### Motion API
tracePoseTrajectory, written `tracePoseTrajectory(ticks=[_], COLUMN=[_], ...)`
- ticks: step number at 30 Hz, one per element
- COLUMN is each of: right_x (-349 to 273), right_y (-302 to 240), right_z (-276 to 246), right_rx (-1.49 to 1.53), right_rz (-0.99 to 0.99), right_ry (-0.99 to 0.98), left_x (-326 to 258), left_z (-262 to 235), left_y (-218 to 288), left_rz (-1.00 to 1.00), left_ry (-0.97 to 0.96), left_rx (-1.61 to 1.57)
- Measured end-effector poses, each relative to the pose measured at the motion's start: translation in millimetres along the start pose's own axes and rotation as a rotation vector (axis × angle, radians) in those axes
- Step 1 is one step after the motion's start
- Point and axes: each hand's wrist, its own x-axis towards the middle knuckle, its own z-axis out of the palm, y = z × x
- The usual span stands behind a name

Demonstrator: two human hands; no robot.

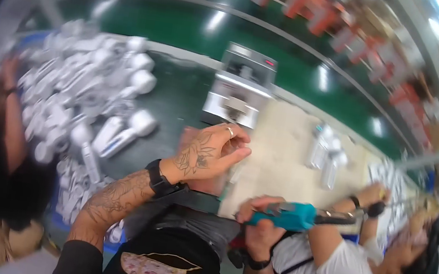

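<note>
My left hand (210,150), with a ring and a black wristwatch, hangs over the bench in front of a small silver machine (236,91) with a red lit display. Its fingers curl toward the thumb; whatever lies between them, if anything, is too small to make out. My right hand (260,234) is closed round a teal cordless drill (287,215), held low at the bench's front edge with its metal end toward the right. Two white handheld plastic parts (326,153) lie on the beige mat (276,140) to the right.
A large heap of white plastic parts (89,78) fills the left of the bench. One person (14,123) works at far left, another in a white shirt (326,260) close on my right. A green conveyor (180,20) runs behind, with blurred orange items (317,15) beyond.
</note>
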Motion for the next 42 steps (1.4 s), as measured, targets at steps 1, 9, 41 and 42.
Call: tracePoseTrajectory(ticks=[1, 9, 41, 42], right_x=[-2.8, -26.7, 3.5, 5.2], right_y=[-3.1, -25.6, -2.0, -3.4], right_z=[-6.1, -26.9, -43.3, -39.6], right_rx=[0.033, 0.018, -0.112, -0.17], right_rz=[0.023, 0.001, -0.028, -0.045], right_ry=[-0.008, 0.008, 0.105, 0.14], left_x=[11.7, 125.2, 27.4, 22.8], left_z=[18.6, 211.7, 80.7, 70.9], left_y=[7.1, -33.8, 9.4, 12.1], left_rz=[-0.003, 0.084, 0.359, 0.384], left_ry=[-0.07, -0.148, -0.251, -0.235], left_rx=[0.035, 0.184, 0.444, 0.409])
